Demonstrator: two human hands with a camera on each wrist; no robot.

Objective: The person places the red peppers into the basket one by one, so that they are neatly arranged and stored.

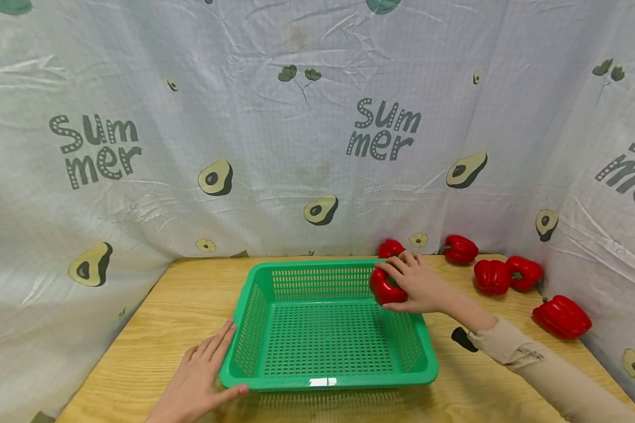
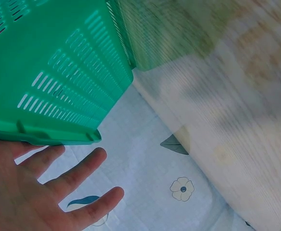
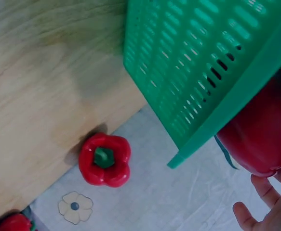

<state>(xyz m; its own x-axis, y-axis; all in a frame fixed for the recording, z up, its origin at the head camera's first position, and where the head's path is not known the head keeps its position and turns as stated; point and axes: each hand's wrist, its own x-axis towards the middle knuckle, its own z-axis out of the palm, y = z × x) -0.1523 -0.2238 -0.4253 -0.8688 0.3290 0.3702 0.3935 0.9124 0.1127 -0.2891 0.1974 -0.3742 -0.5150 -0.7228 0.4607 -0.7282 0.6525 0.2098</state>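
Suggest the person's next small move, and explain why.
Probably lower the glossy red bell pepper into the green rectangular plastic basket: the right hand holds it at the basket's far right corner, while the left hand touches the basket's left side.

Red peppers (image 1: 492, 277): six! One in my grip, five out on the table (image 1: 185, 305)
Green basket (image 1: 283, 384): one, just the one
My hands: two, left hand (image 1: 201, 371) and right hand (image 1: 419, 285)
"Summer" prints (image 1: 383, 129): three I see, one cut by the edge
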